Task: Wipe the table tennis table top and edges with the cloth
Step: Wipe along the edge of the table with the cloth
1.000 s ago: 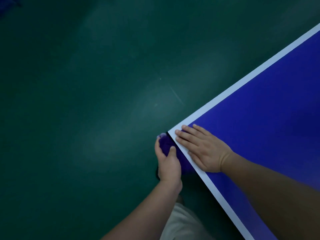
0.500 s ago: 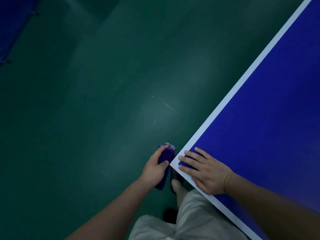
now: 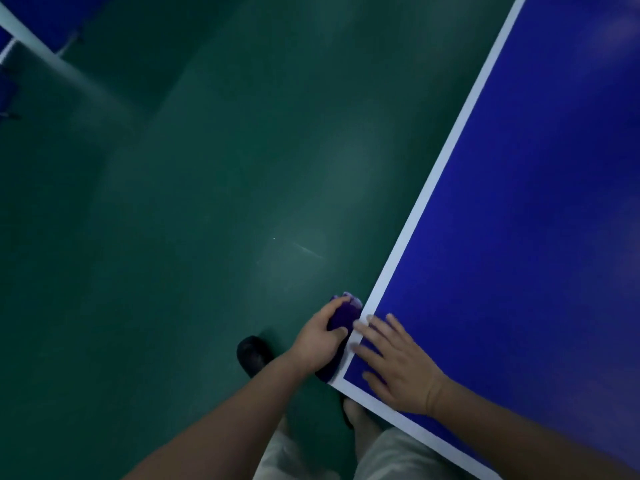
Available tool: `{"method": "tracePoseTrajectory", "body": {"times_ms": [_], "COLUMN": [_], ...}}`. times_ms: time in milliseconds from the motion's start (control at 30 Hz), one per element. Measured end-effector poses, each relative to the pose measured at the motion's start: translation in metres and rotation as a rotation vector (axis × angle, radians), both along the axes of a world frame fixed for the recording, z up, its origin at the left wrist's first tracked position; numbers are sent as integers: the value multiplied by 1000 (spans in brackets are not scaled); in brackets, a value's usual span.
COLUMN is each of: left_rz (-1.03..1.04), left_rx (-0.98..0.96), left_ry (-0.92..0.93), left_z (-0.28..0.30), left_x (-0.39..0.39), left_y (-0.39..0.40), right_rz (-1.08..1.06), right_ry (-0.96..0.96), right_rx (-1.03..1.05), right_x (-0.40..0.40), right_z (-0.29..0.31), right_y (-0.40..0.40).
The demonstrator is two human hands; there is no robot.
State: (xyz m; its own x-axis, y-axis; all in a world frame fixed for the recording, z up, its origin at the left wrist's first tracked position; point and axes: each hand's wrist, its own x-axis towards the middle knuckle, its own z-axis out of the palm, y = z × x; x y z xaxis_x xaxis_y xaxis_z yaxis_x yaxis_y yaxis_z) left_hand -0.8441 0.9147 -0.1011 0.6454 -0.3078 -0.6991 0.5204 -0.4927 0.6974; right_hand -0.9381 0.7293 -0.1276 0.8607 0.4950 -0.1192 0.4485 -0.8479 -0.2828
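Note:
The blue table tennis table (image 3: 519, 220) with a white border line fills the right side, its near corner low in the middle. My left hand (image 3: 320, 339) grips a dark purple cloth (image 3: 343, 313) and holds it against the table's side edge, just past the corner. Lying flat on the tabletop right beside that corner is my right hand (image 3: 394, 365), fingers spread and straight, fingertips on the white line. Part of the cloth is hidden under my left hand.
Dark green floor (image 3: 190, 220) stretches to the left. My own legs in light trousers (image 3: 381, 455) and a black shoe (image 3: 252, 353) stand by the corner. Another blue table with a white edge (image 3: 31, 39) shows at the top left.
My left hand has slid the cloth from the corner onto the table's long side edge. My body and the view have turned round the corner. My right hand stays flat on top.

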Motion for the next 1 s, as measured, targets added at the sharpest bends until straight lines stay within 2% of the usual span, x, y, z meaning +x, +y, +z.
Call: {"method": "tracePoseTrajectory", "body": {"times_ms": [100,367,467,733,1000], "left_rz": [-25,-68,-99,-126,-188], "left_rx": [-71,-207,-248,-297,-267], "left_ry": [-8,35,48,-2,-135], "left_z": [-5,-33,-44,-44,-76], "left_x": [19,53,47,16,123], "left_y": [-12,-27,-16,6,-104], "right_rz": [-347,-555,-684,-683,-714], "right_ry": [30,53,38,-53,-66], "right_rx": [-39,-171,-151,-129,-137], "right_x": [21,133,158,158,159], "right_z": [4,9,-5,-16,-14], "right_y": [2,-61,-67,-71,-75]}}
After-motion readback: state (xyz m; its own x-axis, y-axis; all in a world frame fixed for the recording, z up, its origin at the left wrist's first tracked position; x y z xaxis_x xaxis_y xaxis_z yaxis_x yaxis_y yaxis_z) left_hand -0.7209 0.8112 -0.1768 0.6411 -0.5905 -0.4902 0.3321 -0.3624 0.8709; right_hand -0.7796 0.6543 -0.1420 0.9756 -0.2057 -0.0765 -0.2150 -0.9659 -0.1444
